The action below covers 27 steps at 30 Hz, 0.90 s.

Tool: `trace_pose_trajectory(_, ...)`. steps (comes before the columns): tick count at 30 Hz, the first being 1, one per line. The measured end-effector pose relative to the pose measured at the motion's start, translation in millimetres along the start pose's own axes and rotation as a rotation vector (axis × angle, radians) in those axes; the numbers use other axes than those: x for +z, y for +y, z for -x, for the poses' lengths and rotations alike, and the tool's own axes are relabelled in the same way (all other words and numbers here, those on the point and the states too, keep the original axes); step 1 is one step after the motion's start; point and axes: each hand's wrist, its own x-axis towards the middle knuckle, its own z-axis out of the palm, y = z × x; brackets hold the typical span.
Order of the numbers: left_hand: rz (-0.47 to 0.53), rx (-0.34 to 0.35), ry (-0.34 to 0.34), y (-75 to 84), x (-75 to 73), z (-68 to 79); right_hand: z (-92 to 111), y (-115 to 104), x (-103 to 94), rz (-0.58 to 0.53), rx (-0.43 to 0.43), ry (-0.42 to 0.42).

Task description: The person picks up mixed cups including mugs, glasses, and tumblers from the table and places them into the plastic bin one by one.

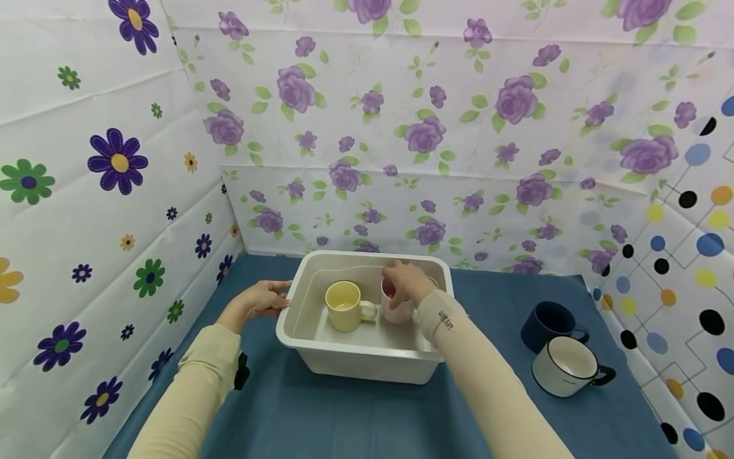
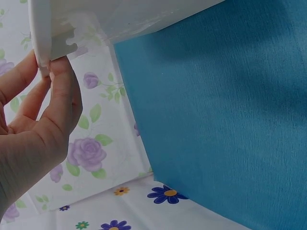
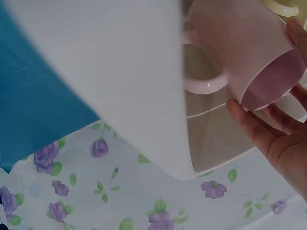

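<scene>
While the left hand pinches the rim of the white plastic basin at lower centre, seemingly to steady it, the right hand grips the pink mug inside by its mouth, beside the yellow mug, apparently for access from above.

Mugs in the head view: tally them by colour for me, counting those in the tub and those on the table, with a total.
Yellow mug, in the tub: 1
Pink mug, in the tub: 1
Dark blue mug, on the table: 1
White mug with black handle, on the table: 1
Total: 4
</scene>
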Motion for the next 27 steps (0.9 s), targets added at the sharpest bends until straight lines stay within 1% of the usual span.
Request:
trace_pose_trajectory(4,0.004,0.000,0.003,2.2,0.5,-0.9,-1,2,1.8,-0.008,0.000,0.008)
trace_pose_trajectory(8,0.005,0.001,0.003,2.5,0.4,-3.0,-2,3,5.8,-0.006,-0.010,-0.007)
trace_pose_trajectory(13,-0.012,-0.005,0.014,0.7,0.3,-3.7,-2,1,9.0,0.022,-0.032,-0.011)
trace_pose_trajectory(20,-0.004,0.005,0.001,-2.3,-0.8,-1.0,9,-14,-6.1,0.083,-0.060,-0.007)
trace_pose_trajectory(23,-0.005,0.006,0.012,-3.2,-0.8,-0.2,10,-18,-8.8,0.086,-0.049,-0.009)
trace_pose_trajectory(27,-0.019,0.017,0.006,-3.3,0.1,0.3,4,-16,0.1,0.067,-0.012,-0.023)
